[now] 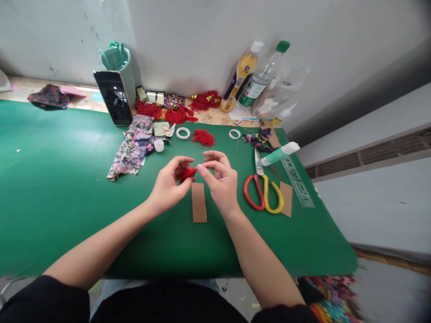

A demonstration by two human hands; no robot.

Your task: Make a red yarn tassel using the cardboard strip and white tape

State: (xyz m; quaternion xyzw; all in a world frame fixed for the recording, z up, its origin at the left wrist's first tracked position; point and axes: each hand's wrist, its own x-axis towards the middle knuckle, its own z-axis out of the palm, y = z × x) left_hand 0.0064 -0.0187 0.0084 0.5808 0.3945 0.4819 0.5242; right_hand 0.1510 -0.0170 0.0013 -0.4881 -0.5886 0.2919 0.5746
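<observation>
Near the middle of the green table, my left hand (173, 179) is closed round a small bundle of red thread (187, 174), part of it hidden by the fingers. Thumb and fingertips of my right hand (220, 177) pinch together at the bundle's right end, where a strand is too fine to make out clearly. Below both hands lies a strip of brown cardboard (199, 202). Beyond them rests a loose red thread tassel (203, 137), between two white tape rolls, a left one (183, 133) and a right one (235, 134).
Scissors (263, 190) with red and yellow handles lie right, beside a glue stick (280, 154), a clear ruler (298, 181) and a cardboard piece (286, 199). Floral fabric (133, 146) and a white cap (159, 145) are left. A phone (113, 98) and bottles (257, 83) stand behind.
</observation>
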